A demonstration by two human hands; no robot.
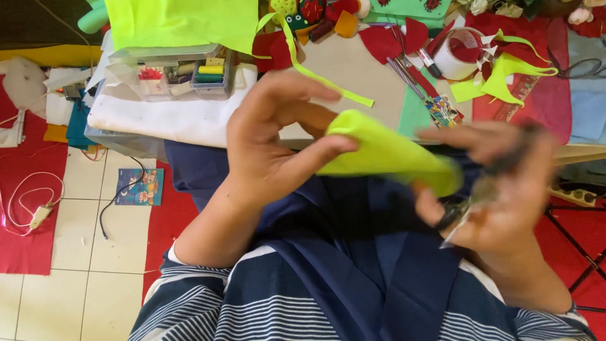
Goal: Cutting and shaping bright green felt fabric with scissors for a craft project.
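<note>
My left hand (271,142) pinches one end of a folded piece of neon yellow-green felt (385,151), held above my lap. My right hand (499,189) is blurred by motion and grips a pair of scissors (480,192) with dark handles, their blades at the right end of the felt. Both hands hover over my dark blue clothing, in front of a low table (353,69).
On the table lie red felt scraps (385,41), yellow-green offcuts (499,79), a roll of tape (461,53), pens and a clear box of thread spools (183,72). A larger yellow-green sheet (183,22) drapes at the back. Cables and a booklet (140,187) lie on the tiled floor.
</note>
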